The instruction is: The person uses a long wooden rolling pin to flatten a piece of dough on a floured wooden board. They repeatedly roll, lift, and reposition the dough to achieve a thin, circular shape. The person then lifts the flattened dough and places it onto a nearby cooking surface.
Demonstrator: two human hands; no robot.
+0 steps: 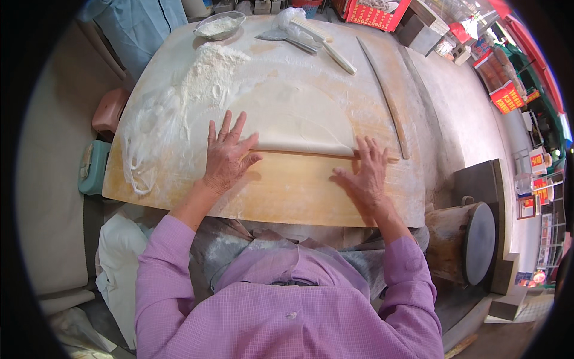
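Observation:
A broad thin sheet of dough [291,107] lies on a floured wooden board [287,193]. Its near edge is wrapped around a thin wooden rolling pin [393,159], whose right end sticks out past the dough. My left hand [231,152] is at the left end of the roll, palm down, fingers spread and slightly blurred. At the right end, my right hand [368,170] rests with its fingers over the pin and its thumb apart. Neither hand is closed around anything.
Loose flour [210,72], a flour bowl [219,27], a plastic bag [145,134], a scraper [287,39], a brush [338,56] and a long wooden stick [385,96] lie on the board. Stools [95,167] stand left, a lidded cylindrical container [453,242] right. A person in light blue is at upper left.

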